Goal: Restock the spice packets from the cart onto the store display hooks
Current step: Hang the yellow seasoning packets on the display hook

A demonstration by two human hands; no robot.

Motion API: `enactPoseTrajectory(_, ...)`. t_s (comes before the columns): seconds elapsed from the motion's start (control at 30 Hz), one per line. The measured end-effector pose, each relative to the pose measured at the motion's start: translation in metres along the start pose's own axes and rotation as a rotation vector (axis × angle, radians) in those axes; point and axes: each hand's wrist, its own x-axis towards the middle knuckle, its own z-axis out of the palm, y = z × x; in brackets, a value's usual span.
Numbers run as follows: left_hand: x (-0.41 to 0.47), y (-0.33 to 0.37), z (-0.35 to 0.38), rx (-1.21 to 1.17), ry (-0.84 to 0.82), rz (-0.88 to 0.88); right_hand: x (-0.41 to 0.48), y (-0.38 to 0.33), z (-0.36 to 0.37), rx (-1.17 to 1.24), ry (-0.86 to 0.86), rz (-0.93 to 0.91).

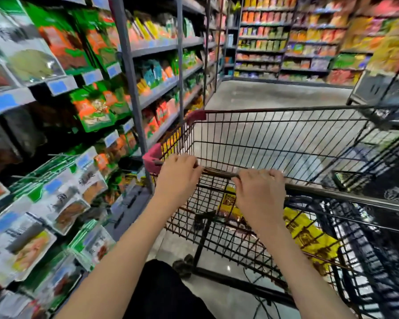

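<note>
A wire shopping cart (274, 139) stands in the aisle in front of me. My left hand (177, 178) and my right hand (260, 192) both grip its dark handle bar (219, 173), fingers curled over it. Yellow packets (309, 233) lie low in the cart, seen through the wire. On the left, spice packets (65, 210) in green-and-white wrappers hang in rows on display hooks (58, 155). The picture is blurred by motion.
Shelving with grey uprights (129, 72) runs along the left side. More stocked shelves (286, 42) close the aisle at the far end and right. A dark crate or second cart (378, 88) stands at the right. Grey floor (274, 95) stretches ahead.
</note>
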Motion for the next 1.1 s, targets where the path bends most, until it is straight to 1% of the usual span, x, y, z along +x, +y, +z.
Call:
enactPoseTrajectory(0.03,-0.002,-0.005,0.000,0.037,0.002,0.008,-0.001,-0.005,-0.002,0.011,0.005,0.002)
enactPoseTrajectory(0.1,-0.011,-0.010,-0.004,0.063,-0.023,0.083,-0.002,-0.013,-0.005,0.043,0.011,-0.002)
enactPoseTrajectory(0.13,-0.015,-0.012,-0.006,0.063,-0.001,0.088,-0.002,-0.016,-0.006,0.062,0.014,-0.016)
enactPoseTrajectory(0.23,-0.025,-0.020,-0.013,0.059,0.117,0.066,-0.005,-0.022,-0.005,0.096,0.023,-0.073)
enactPoseTrajectory(0.3,-0.031,-0.029,-0.009,0.082,0.129,0.032,-0.007,-0.025,-0.005,0.118,0.030,-0.097)
enactPoseTrajectory(0.47,-0.041,-0.037,-0.021,0.165,0.054,0.062,-0.011,-0.031,-0.016,0.161,-0.011,-0.129)
enactPoseTrajectory(0.53,-0.041,-0.037,-0.026,0.175,-0.051,0.035,-0.011,-0.031,-0.019,0.160,-0.081,-0.170)
enactPoseTrajectory(0.67,-0.038,-0.038,-0.041,0.171,-0.255,-0.017,-0.006,-0.026,-0.031,0.170,-0.280,-0.234)
enactPoseTrajectory(0.73,-0.036,-0.035,-0.047,0.169,-0.339,-0.048,-0.001,-0.024,-0.043,0.179,-0.413,-0.310)
enactPoseTrajectory(0.8,-0.032,-0.032,-0.053,0.090,-0.455,-0.111,0.007,-0.018,-0.051,0.260,-0.565,-0.358)
enactPoseTrajectory(0.9,-0.016,-0.032,-0.057,-0.129,-0.584,-0.154,0.025,-0.008,-0.073,0.492,-0.851,-0.303)
enactPoseTrajectory(0.93,-0.008,-0.031,-0.054,-0.144,-0.629,-0.140,0.034,-0.001,-0.078,0.547,-0.933,-0.274)
enactPoseTrajectory(0.97,0.002,-0.031,-0.050,-0.124,-0.689,-0.117,0.045,0.007,-0.080,0.570,-0.976,-0.250)
enactPoseTrajectory(1.03,0.024,-0.025,-0.041,-0.054,-0.840,-0.053,0.071,0.026,-0.071,0.513,-1.059,-0.214)
enactPoseTrajectory(1.1,0.045,-0.020,-0.030,0.017,-0.991,-0.019,0.092,0.047,-0.043,0.370,-1.148,-0.182)
